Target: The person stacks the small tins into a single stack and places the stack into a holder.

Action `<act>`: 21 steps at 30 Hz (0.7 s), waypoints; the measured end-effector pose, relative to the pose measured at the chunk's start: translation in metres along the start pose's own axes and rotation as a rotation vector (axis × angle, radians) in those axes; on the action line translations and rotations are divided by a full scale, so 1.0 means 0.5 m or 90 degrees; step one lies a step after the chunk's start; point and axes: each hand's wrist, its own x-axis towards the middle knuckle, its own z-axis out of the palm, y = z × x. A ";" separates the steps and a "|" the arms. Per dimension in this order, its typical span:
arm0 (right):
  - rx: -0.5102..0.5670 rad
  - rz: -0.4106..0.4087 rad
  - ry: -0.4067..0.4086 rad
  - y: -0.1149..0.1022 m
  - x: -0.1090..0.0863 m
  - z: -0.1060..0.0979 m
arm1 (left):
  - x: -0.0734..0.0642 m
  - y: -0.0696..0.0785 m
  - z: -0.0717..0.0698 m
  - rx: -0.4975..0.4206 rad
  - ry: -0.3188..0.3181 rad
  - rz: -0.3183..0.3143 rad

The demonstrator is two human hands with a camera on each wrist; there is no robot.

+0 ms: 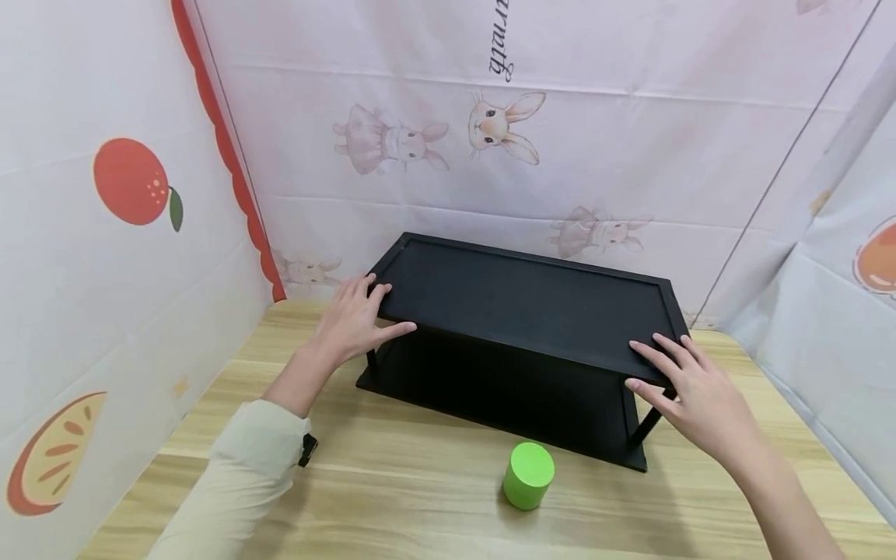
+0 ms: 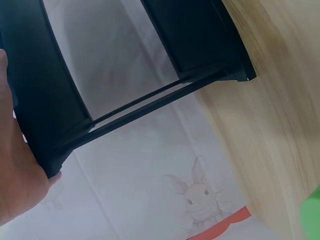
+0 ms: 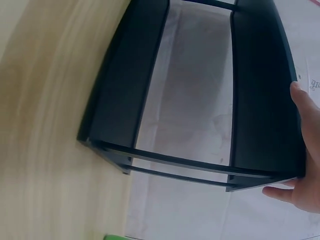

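A black two-tier shelf (image 1: 518, 303) stands at an angle on the wooden table, its two boards joined by thin posts at the ends. My left hand (image 1: 353, 320) rests on the left end of the upper board, fingers spread over the top and thumb along the front edge. At the opposite end, my right hand (image 1: 703, 393) lays its extended fingers on the front right corner, with its thumb at the front edge. In the right wrist view, the right thumb (image 3: 302, 100) reaches along the board's edge. A green cylinder (image 1: 528, 476) stands in front of the shelf.
The wooden tabletop (image 1: 392, 490) runs up to a back wall cloth (image 1: 434, 70) printed with rabbits. Fruit-printed cloth (image 1: 63, 295) hangs at the left, and another cloth (image 1: 840, 327) closes the right side. A small black object (image 1: 308, 449) shows beside the left sleeve.
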 end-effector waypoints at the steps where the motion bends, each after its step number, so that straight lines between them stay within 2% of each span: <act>1: 0.001 0.003 0.002 -0.001 0.000 0.001 | 0.000 -0.001 0.001 0.001 -0.002 0.000; 8: -0.004 0.025 0.010 -0.007 0.000 0.007 | 0.004 -0.003 0.003 -0.005 -0.029 -0.007; 21: 0.001 0.034 0.017 -0.010 -0.003 0.011 | 0.002 -0.007 0.005 -0.010 -0.025 -0.001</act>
